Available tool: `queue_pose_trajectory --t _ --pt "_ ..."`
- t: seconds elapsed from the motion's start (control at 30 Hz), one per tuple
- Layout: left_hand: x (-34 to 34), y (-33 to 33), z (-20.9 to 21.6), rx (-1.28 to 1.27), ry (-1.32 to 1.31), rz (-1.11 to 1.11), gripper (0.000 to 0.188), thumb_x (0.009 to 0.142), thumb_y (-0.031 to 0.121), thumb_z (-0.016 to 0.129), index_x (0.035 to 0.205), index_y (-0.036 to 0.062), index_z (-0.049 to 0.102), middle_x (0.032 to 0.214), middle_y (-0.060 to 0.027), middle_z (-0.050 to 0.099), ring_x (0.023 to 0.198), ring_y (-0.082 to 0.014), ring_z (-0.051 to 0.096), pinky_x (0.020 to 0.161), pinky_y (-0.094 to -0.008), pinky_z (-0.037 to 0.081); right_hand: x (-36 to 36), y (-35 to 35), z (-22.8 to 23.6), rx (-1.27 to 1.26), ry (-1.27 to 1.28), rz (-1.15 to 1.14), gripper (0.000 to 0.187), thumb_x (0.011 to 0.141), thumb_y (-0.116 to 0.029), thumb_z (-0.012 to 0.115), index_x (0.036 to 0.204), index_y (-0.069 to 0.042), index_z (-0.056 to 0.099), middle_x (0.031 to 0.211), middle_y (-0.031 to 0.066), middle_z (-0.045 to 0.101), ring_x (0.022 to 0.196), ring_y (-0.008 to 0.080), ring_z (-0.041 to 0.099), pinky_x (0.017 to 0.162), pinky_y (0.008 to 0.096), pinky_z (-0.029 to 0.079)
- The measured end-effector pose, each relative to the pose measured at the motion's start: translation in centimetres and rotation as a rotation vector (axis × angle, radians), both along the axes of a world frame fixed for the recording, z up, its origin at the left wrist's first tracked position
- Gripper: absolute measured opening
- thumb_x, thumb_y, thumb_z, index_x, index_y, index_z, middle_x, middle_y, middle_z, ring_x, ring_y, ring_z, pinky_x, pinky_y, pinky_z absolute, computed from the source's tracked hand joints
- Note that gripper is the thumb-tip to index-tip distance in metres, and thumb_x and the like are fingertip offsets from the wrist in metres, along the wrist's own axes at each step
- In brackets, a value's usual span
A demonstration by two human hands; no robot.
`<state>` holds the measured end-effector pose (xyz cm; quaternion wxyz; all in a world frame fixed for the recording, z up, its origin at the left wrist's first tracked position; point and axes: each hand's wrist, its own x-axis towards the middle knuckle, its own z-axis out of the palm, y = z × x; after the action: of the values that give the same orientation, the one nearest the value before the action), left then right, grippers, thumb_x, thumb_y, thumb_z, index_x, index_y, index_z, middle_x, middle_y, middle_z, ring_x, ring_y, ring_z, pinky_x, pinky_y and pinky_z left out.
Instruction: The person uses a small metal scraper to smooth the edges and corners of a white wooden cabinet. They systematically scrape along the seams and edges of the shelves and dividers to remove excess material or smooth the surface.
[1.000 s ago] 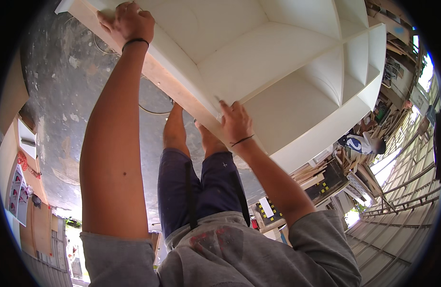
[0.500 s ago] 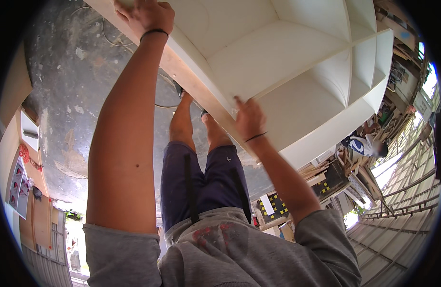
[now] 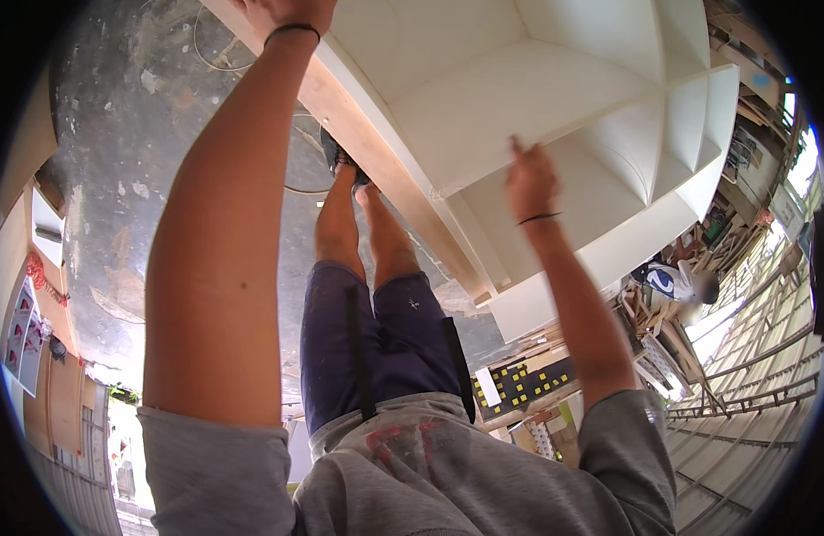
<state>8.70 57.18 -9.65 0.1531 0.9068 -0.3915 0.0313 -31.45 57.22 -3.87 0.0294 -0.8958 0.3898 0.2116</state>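
Note:
A large white cabinet (image 3: 466, 107) with several compartments lies in front of me, a bare wooden edge strip (image 3: 367, 152) along its near side. My left hand (image 3: 291, 12) is at the top edge of the view, over this near side. Its fingers are mostly cut off by the frame, so its grip does not show. Above the cabinet's lower compartment hangs my right hand (image 3: 533, 183), slightly blurred. One finger points away from me and the others are partly bent; I see nothing held in it.
Under the cabinet is a worn grey floor (image 3: 117, 196) with a thin cable (image 3: 202, 49) on it. Wood offcuts (image 3: 649, 330) are piled at the right, where another person (image 3: 676, 281) is low down. A black panel with yellow squares (image 3: 528, 384) is behind the cabinet's right end.
My right hand has moved right and away, from the cabinet's near edge to over the compartment. My left hand sits higher in the picture, its fingers now mostly out of view.

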Motion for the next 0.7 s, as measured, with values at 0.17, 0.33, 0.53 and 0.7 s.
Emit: queue_pose_trajectory --t 0.17,0.33,0.53,0.7 --pt "-0.8 0.6 3.2 0.083 0.300 0.201 0.090 0.074 0.029 0.067 0.148 0.0089 0.018 0.155 -0.0190 0.002 0.143 -0.0389 0.001 0.112 -0.0592 0.009 7.6 11.0 2.7 0.420 -0.131 -0.478 0.041 0.077 -0.009 0.059 0.118 -0.010 0.060 0.094 0.0188 0.059 0.087 0.0342 0.061 0.076 0.0436 0.052" --pt "-2.0 1.4 6.1 0.696 0.464 0.118 0.106 0.079 0.045 0.063 0.150 0.0132 -0.008 0.155 -0.0205 -0.011 0.143 -0.0359 -0.009 0.108 -0.0665 0.006 2.0 -0.8 2.4 0.115 -0.104 -0.301 0.033 0.081 -0.010 0.055 0.113 -0.009 0.062 0.095 0.0184 0.060 0.087 0.0370 0.062 0.075 0.0452 0.052" --pt "-0.6 -0.3 7.4 0.958 0.450 0.132 0.108 0.076 0.046 0.062 0.149 0.0132 -0.010 0.153 -0.0228 -0.016 0.142 -0.0395 -0.013 0.108 -0.0664 0.002 2.3 -0.1 0.9 0.001 0.142 -0.056 0.037 0.083 -0.014 0.055 0.119 -0.013 0.058 0.094 0.0128 0.057 0.088 0.0297 0.060 0.071 0.0426 0.052" --pt "-0.3 -0.5 7.1 0.996 0.476 0.095 0.108 0.075 0.046 0.064 0.150 0.0139 -0.007 0.152 -0.0249 -0.017 0.141 -0.0411 -0.014 0.110 -0.0609 0.001 7.8 11.1 2.1 0.317 -0.083 -0.345 0.037 0.077 -0.011 0.057 0.113 -0.006 0.061 0.096 0.0176 0.060 0.088 0.0341 0.062 0.078 0.0447 0.051"
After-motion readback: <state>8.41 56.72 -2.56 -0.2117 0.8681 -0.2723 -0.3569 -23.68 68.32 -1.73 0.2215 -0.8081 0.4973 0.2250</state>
